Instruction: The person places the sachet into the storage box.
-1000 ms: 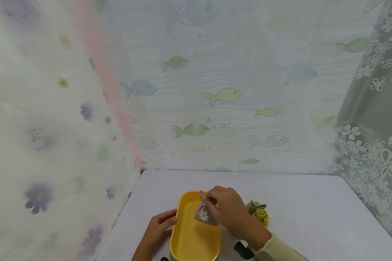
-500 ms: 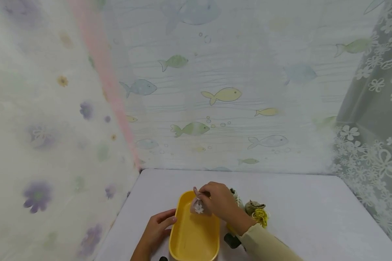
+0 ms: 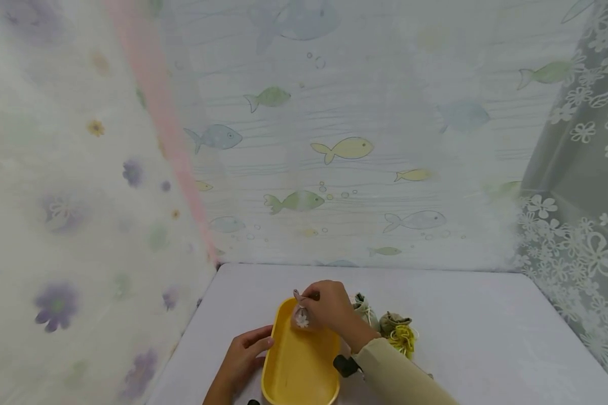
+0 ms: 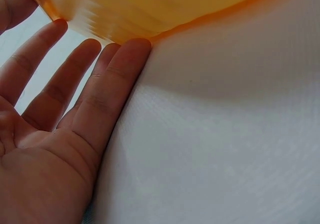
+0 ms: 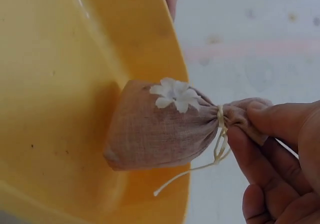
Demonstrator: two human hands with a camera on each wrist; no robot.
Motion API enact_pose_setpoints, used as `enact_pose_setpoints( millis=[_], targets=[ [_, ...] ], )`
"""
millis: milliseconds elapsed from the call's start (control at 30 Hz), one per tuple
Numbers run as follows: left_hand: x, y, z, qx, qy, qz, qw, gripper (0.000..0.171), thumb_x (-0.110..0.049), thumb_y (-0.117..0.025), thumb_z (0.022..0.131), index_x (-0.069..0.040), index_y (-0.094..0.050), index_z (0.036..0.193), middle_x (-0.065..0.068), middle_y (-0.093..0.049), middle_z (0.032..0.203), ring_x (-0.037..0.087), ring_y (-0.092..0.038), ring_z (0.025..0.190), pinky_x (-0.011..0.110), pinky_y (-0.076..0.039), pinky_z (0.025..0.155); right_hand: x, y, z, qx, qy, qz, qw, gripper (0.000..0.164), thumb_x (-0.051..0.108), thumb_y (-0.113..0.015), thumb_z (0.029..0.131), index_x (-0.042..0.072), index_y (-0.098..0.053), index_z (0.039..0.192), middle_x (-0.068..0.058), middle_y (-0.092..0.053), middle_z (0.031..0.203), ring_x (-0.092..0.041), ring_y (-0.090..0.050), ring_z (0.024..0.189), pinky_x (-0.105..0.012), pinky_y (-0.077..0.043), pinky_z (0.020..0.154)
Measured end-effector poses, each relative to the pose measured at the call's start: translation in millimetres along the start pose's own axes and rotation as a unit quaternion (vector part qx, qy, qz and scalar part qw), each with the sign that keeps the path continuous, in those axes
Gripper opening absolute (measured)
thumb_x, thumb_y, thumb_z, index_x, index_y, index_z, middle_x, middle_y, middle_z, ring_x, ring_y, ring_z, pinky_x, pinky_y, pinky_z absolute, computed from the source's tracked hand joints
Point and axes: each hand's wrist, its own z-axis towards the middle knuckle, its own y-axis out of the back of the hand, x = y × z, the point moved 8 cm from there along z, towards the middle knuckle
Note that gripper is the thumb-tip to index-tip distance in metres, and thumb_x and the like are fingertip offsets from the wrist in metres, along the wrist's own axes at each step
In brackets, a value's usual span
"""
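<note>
A small mauve cloth pouch (image 5: 155, 126) with a white flower and a cream drawstring hangs from my right hand (image 3: 329, 306). Thumb and fingers pinch its gathered neck above the tie, as the right wrist view shows. Its lower part is inside the far end of a yellow plastic tray (image 3: 301, 371), close over the tray's floor. My left hand (image 3: 243, 357) is at the tray's left side, and in the left wrist view its fairly straight fingertips (image 4: 135, 46) touch the outer wall.
To the right of the tray stand a pale green pouch (image 3: 367, 314) and a brown pouch (image 3: 394, 322), with a yellow-green bundle (image 3: 402, 340) in front. A white cloth covers the table (image 3: 486, 337). Patterned curtains (image 3: 344, 169) hang behind and at the sides.
My right hand has moved left and slightly away with the mauve pouch, to the tray's far end. The pale green pouch has come into sight. My left hand stays at the tray.
</note>
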Motion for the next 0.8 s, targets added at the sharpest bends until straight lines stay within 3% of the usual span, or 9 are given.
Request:
enact_pose_setpoints(
  millis=[233, 800],
  targets=[
    [2.6, 0.2, 2.5, -0.001, -0.002, -0.007, 1.0000, 0.063, -0.040, -0.079, 0.091, -0.004, -0.064, 0.140, 0.015, -0.064, 0.143, 0.021, -0.070, 0.117, 0.041, -0.062, 0.092, -6, -11, 5, 0.008, -0.035, 0.009, 0.999, 0.010, 0.030, -0.077, 0.095, 0.023, -0.083, 0.091, 0.013, -0.073, 0.086, -0.006, -0.064, 0.080, -0.026, -0.059, 0.073],
    [4.8, 0.2, 3.8, -0.003, -0.002, -0.011, 0.9999, 0.061, -0.039, -0.077, 0.092, -0.004, -0.063, 0.140, 0.015, -0.064, 0.143, 0.021, -0.069, 0.118, 0.041, -0.062, 0.093, -2, -18, 3, 0.024, -0.021, -0.006, 0.999, 0.008, 0.027, -0.077, 0.095, 0.021, -0.082, 0.097, 0.013, -0.073, 0.089, -0.006, -0.066, 0.081, -0.025, -0.060, 0.073]
  ],
)
